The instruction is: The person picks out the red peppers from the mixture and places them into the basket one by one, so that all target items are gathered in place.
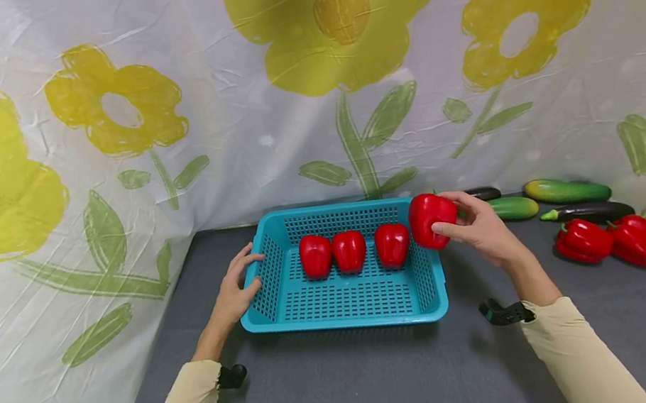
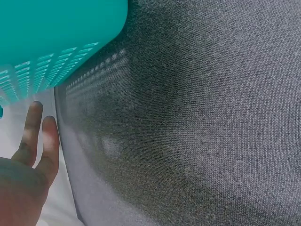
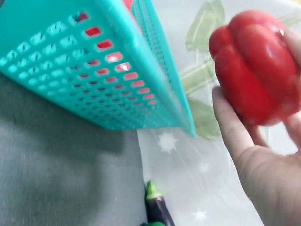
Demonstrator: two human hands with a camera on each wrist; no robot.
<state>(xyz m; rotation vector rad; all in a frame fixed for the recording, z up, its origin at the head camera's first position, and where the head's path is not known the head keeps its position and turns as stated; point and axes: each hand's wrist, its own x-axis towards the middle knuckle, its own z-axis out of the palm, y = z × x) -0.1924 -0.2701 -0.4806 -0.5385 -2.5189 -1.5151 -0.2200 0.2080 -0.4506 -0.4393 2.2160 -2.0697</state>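
My right hand grips a red bell pepper between thumb and fingers, above the right rim of a blue-green plastic basket. In the right wrist view the pepper is held beside the basket wall. Inside the basket stand three more red bell peppers: a left pepper, a middle pepper and a right pepper. My left hand is at the basket's left rim with its fingers spread. Two of its fingers show extended near the basket in the left wrist view.
Right of the basket lie two red bell peppers, a dark eggplant, a green cucumber-like vegetable, another green one and a second eggplant. Grey cloth covers the table. A flowered curtain hangs behind.
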